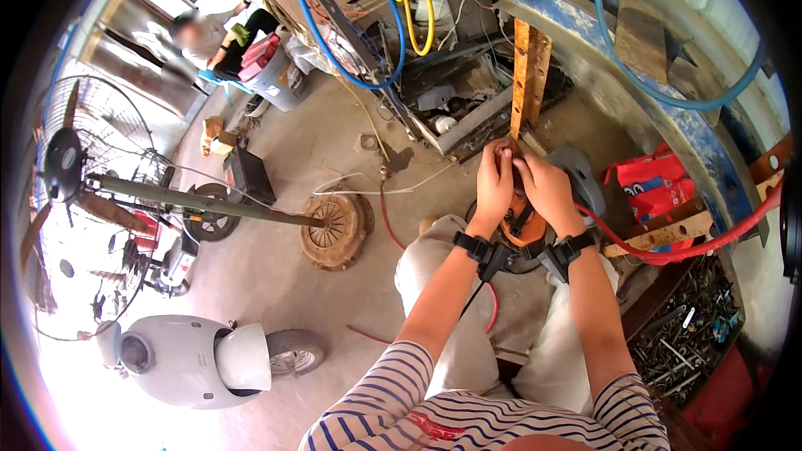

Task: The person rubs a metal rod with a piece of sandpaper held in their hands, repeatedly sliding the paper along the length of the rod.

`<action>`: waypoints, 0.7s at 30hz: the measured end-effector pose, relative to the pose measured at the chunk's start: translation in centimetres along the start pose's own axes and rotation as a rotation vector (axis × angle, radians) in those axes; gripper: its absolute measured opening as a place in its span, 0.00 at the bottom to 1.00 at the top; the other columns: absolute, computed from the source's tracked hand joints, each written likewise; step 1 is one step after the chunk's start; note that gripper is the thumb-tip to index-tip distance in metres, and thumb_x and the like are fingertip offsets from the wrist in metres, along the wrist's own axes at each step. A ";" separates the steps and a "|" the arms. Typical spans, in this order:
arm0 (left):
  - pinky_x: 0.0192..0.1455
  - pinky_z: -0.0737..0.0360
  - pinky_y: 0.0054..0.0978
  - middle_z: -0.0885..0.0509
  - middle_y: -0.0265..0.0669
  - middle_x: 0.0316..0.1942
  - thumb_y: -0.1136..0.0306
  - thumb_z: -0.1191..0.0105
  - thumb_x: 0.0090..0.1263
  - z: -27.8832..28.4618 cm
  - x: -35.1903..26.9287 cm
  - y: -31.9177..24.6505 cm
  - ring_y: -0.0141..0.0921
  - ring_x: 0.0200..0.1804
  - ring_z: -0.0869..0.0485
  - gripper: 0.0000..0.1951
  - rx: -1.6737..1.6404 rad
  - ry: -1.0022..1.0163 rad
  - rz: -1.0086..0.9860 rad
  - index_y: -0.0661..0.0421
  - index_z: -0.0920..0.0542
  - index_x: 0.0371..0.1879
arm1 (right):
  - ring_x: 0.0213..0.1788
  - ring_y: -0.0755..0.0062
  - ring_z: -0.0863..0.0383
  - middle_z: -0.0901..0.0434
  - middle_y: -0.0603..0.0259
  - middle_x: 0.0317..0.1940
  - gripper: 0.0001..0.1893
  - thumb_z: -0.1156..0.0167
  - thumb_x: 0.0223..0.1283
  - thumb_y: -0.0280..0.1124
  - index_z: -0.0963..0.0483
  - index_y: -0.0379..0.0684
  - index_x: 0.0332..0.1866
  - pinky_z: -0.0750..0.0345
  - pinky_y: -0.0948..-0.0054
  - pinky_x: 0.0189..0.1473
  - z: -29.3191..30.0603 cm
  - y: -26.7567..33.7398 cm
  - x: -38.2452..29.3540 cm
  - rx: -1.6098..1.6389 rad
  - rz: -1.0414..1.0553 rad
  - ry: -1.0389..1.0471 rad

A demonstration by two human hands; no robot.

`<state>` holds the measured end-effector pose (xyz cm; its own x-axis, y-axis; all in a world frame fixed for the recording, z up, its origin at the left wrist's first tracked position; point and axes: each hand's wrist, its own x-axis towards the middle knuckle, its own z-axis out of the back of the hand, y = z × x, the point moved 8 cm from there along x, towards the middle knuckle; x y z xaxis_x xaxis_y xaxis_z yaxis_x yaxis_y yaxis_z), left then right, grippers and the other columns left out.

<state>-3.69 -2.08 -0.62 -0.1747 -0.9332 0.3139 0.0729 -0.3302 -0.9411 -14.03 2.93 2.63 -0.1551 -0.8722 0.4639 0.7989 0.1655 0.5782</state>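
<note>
My left hand (495,185) and my right hand (549,191) are close together in front of my knees, fingertips nearly meeting. Between them they grip a small reddish-brown part (512,148); the fingers cover most of it, so its exact kind cannot be told. Directly below my hands is an orange and black machine (523,225), partly hidden by my wrists. A grey rounded housing (579,175) sits just beyond my right hand. Both wrists wear black straps with dark modules.
Behind my hands rises a perforated orange steel upright (526,75). A red hose (677,255) crosses at the right above a tray of loose metal parts (683,332). To the left are a rusty clutch cover (335,228) bearing a fan's pole (207,200), a scooter (188,360) and a seated person (213,44).
</note>
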 end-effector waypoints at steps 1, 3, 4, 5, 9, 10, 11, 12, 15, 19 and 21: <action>0.43 0.26 0.27 0.21 0.47 0.37 0.64 0.54 0.71 0.6 -0.7 -0.6 0.34 0.40 0.21 0.15 0.023 0.003 -0.085 0.61 0.30 0.49 | 0.24 0.50 0.23 0.23 0.52 0.21 0.13 0.49 0.62 0.39 0.28 0.39 0.31 0.28 0.59 0.25 0.0 0.4 -0.8 -0.081 0.000 0.003; 0.41 0.26 0.28 0.21 0.47 0.34 0.64 0.53 0.70 1.4 -1.7 -0.2 0.35 0.38 0.20 0.14 0.065 0.075 -0.036 0.62 0.29 0.47 | 0.22 0.52 0.24 0.24 0.53 0.20 0.14 0.51 0.63 0.41 0.29 0.41 0.29 0.28 0.62 0.23 0.4 0.8 -2.3 -0.189 -0.002 -0.008; 0.40 0.25 0.29 0.20 0.46 0.31 0.64 0.51 0.69 1.7 -2.1 0.3 0.35 0.36 0.20 0.14 0.107 0.148 0.027 0.62 0.27 0.45 | 0.22 0.52 0.24 0.24 0.53 0.20 0.14 0.51 0.63 0.41 0.29 0.41 0.29 0.28 0.62 0.23 0.7 1.1 -2.8 -0.183 0.003 -0.020; 0.37 0.25 0.30 0.19 0.46 0.29 0.63 0.48 0.66 1.9 -2.6 0.3 0.38 0.33 0.19 0.14 0.094 0.141 0.012 0.63 0.25 0.40 | 0.22 0.52 0.24 0.24 0.53 0.19 0.14 0.51 0.63 0.41 0.28 0.41 0.28 0.28 0.62 0.23 1.3 0.9 -3.2 -0.174 -0.007 0.000; 0.35 0.26 0.31 0.20 0.50 0.28 0.62 0.45 0.63 3.3 -6.0 4.4 0.42 0.30 0.21 0.14 0.191 0.194 0.014 0.64 0.24 0.35 | 0.24 0.47 0.25 0.25 0.49 0.20 0.16 0.51 0.63 0.41 0.29 0.40 0.27 0.29 0.56 0.26 1.5 -2.4 -5.7 -0.163 -0.069 0.019; 0.34 0.27 0.31 0.21 0.49 0.27 0.61 0.45 0.63 3.0 -7.4 6.3 0.41 0.29 0.22 0.15 0.209 0.199 0.050 0.64 0.24 0.34 | 0.25 0.45 0.25 0.25 0.47 0.20 0.16 0.51 0.63 0.41 0.29 0.39 0.27 0.30 0.53 0.27 1.9 -4.1 -6.7 -0.171 -0.089 0.006; 0.33 0.27 0.32 0.22 0.49 0.26 0.61 0.45 0.63 3.3 -8.8 8.3 0.40 0.28 0.23 0.15 0.239 0.199 0.085 0.64 0.24 0.34 | 0.27 0.42 0.26 0.26 0.45 0.21 0.17 0.50 0.62 0.41 0.30 0.37 0.26 0.31 0.51 0.29 1.6 -6.2 -7.8 -0.199 -0.180 0.073; 0.32 0.28 0.32 0.23 0.48 0.24 0.60 0.46 0.64 5.9 -10.9 12.0 0.37 0.26 0.25 0.16 0.238 0.162 0.186 0.64 0.24 0.33 | 0.29 0.41 0.26 0.26 0.44 0.22 0.17 0.50 0.62 0.41 0.30 0.37 0.26 0.31 0.51 0.30 0.3 -6.2 -8.8 -0.133 -0.166 0.096; 0.28 0.28 0.30 0.23 0.39 0.21 0.58 0.49 0.66 8.1 -18.7 16.7 0.31 0.23 0.25 0.17 0.302 0.055 0.315 0.64 0.26 0.30 | 0.34 0.38 0.26 0.25 0.40 0.26 0.17 0.50 0.62 0.41 0.29 0.34 0.29 0.31 0.50 0.35 -3.5 -12.2 -14.5 0.024 -0.273 0.283; 0.29 0.27 0.28 0.21 0.38 0.22 0.60 0.48 0.65 2.7 -25.4 17.6 0.31 0.24 0.23 0.16 0.070 0.361 0.523 0.64 0.25 0.34 | 0.34 0.41 0.26 0.23 0.43 0.29 0.22 0.53 0.62 0.45 0.28 0.32 0.28 0.30 0.54 0.36 -3.5 -20.2 -26.0 -0.078 -0.600 0.323; 0.29 0.27 0.27 0.21 0.38 0.23 0.61 0.48 0.65 1.9 -27.5 17.7 0.30 0.25 0.23 0.15 -0.006 0.520 0.630 0.64 0.25 0.35 | 0.29 0.49 0.25 0.23 0.48 0.26 0.19 0.54 0.64 0.43 0.26 0.36 0.35 0.29 0.57 0.32 -4.5 -20.2 -30.8 -0.102 -0.600 0.558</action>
<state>4.25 17.45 -25.71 -0.5364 -0.7578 -0.3714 0.3044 0.2368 -0.9227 -22.79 24.37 -26.32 -0.2823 -0.9039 -0.3214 0.7253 -0.4204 0.5451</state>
